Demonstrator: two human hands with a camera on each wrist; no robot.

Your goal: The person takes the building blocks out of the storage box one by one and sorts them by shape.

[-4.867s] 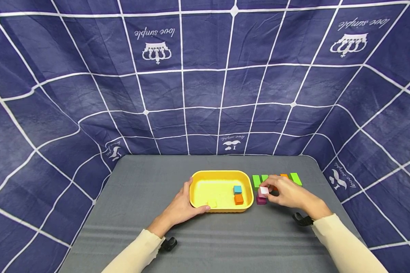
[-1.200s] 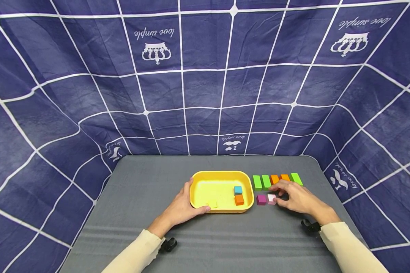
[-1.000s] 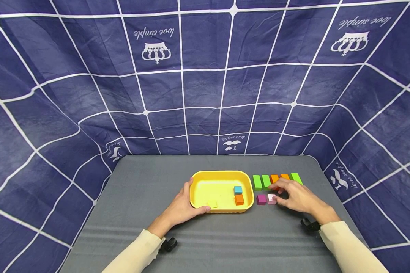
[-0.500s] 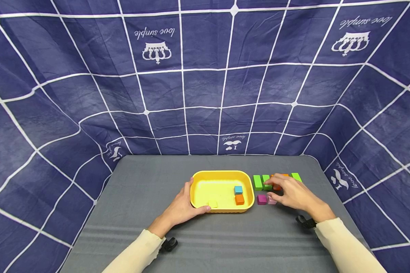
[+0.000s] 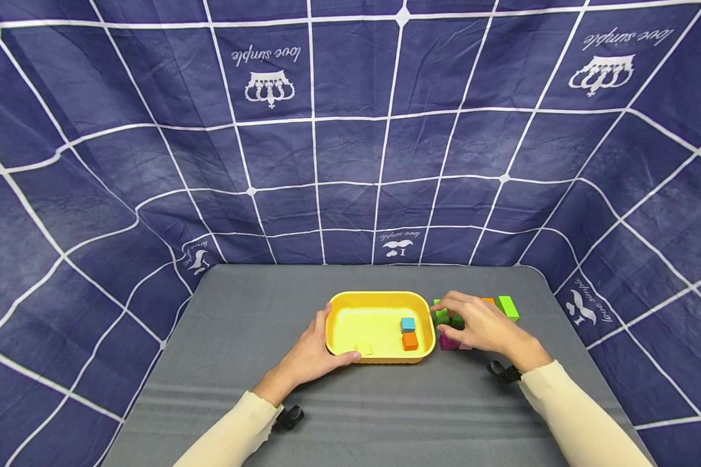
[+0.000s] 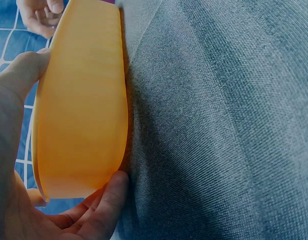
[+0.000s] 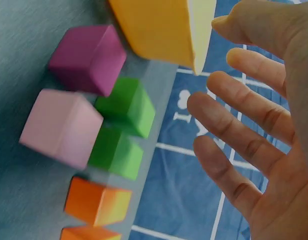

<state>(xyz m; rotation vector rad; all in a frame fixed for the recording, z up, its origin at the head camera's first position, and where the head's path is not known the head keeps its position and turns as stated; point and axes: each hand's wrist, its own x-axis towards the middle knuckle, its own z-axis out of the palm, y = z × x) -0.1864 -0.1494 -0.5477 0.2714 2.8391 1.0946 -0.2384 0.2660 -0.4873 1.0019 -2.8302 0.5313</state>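
My left hand (image 5: 309,350) grips the left end of a yellow plastic tray (image 5: 380,360), thumb on the front rim and fingers round the side. Inside lie a blue cube (image 5: 407,325), an orange cube (image 5: 409,341) and a yellow block (image 5: 364,349). My right hand (image 5: 487,327) hovers just right of the tray, fingers spread and nothing held, as the right wrist view shows. Beneath it stand a purple cube (image 7: 86,60) and a pink cube (image 7: 61,127) side by side. Two green blocks (image 7: 126,105) are behind them, partly covered by the hand in the head view.
Farther right in the back row are orange blocks (image 7: 96,200) and another green block (image 5: 508,307). Grey cloth (image 5: 257,311) covers the table. A blue curtain with white grid lines (image 5: 350,155) hangs at the back and both sides.
The pink cube, earlier between my right fingers over the purple one, now stands right of it, released. My right hand has since lifted and moved left toward the tray. The left hand stays put.
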